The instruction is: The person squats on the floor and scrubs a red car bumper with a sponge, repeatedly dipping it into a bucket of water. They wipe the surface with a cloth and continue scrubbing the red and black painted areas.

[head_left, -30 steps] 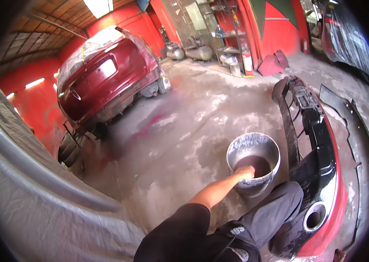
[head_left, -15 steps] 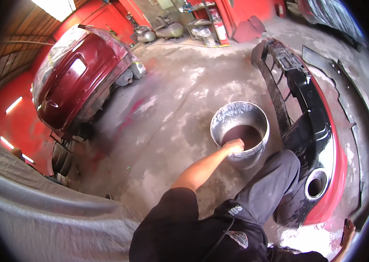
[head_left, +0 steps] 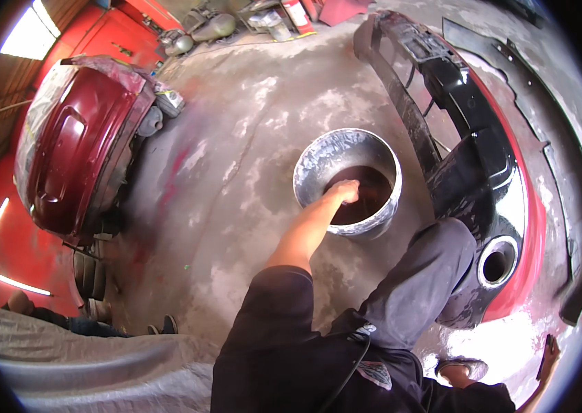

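Note:
My left hand (head_left: pixel 345 191) reaches into a tall, whitish-smeared bucket (head_left: pixel 313 165) holding dark reddish-brown liquid (head_left: pixel 375 195). Its fingers are curled closed just above or at the liquid, and whatever they may hold is hidden. Far off at the lower right, my right hand (head_left: pixel 550 359) is closed around a small dark thing that I cannot make out, beside the red outer side of a car bumper (head_left: pixel 487 162). The bumper stands on the floor, its black inner side facing the bucket, with a round chrome-rimmed exhaust opening (head_left: pixel 497 263) near my knee.
A dark red car body part (head_left: pixel 74 148) stands at the left. Long black trim pieces (head_left: pixel 552 131) lie beyond the bumper. An air compressor (head_left: pixel 212 29) and a fire extinguisher (head_left: pixel 296 15) stand at the back. A grey cover (head_left: pixel 98 365) and another person's shoe (head_left: pixel 164 325) are at lower left.
My left hand has gone from the bucket's near rim further inside, over the liquid. The view has tilted downward, and another person's legs now show at lower left. My right hand remains beside the bumper.

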Demonstrator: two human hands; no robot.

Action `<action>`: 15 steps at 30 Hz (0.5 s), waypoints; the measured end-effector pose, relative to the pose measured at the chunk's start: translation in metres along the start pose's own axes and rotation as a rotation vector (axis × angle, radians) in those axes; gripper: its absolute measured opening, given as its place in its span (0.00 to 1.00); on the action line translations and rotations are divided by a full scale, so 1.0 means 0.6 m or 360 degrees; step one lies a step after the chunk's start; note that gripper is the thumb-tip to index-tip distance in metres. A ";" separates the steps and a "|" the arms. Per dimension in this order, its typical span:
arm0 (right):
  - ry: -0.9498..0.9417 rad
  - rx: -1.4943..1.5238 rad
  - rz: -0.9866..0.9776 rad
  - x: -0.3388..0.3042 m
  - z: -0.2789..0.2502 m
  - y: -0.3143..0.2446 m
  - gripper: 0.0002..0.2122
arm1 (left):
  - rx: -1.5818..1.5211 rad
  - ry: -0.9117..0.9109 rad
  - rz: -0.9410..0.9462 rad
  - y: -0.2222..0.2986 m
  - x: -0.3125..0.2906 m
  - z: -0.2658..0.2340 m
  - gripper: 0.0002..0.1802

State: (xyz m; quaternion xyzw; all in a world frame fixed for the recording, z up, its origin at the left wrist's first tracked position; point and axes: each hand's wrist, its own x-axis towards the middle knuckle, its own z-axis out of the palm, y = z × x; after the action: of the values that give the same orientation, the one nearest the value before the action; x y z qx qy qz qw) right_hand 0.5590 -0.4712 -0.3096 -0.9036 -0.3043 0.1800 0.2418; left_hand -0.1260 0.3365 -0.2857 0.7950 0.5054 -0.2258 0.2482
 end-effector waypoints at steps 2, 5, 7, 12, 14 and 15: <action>-0.0216 -0.0091 0.0020 -0.022 0.162 -0.024 0.22 | 0.0155 0.0118 0.0019 -0.104 0.015 0.043 0.24; -0.0680 -0.0461 0.0082 -0.148 0.325 -0.102 0.23 | -0.0174 -0.0014 -0.0061 -0.072 0.036 0.084 0.24; -0.1136 -0.0753 0.0074 -0.216 0.422 -0.168 0.23 | -0.0173 -0.0096 -0.0044 -0.039 0.033 0.096 0.24; -0.1763 -0.1248 -0.0074 -0.272 0.526 -0.269 0.25 | -0.0188 -0.0167 -0.0025 -0.013 0.014 0.102 0.23; -0.1839 -0.1327 -0.0102 -0.275 0.534 -0.284 0.26 | -0.0195 -0.0183 -0.0028 -0.012 0.004 0.093 0.23; -0.1868 -0.1357 -0.0115 -0.280 0.537 -0.289 0.27 | -0.0201 -0.0191 -0.0033 -0.016 -0.003 0.091 0.23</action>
State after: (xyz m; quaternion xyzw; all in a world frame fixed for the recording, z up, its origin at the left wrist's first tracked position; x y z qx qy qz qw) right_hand 0.2006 -0.3519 -0.4486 -0.6632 -0.4573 0.4928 -0.3289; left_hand -0.1416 0.3048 -0.3285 0.7576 0.5110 -0.2431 0.3254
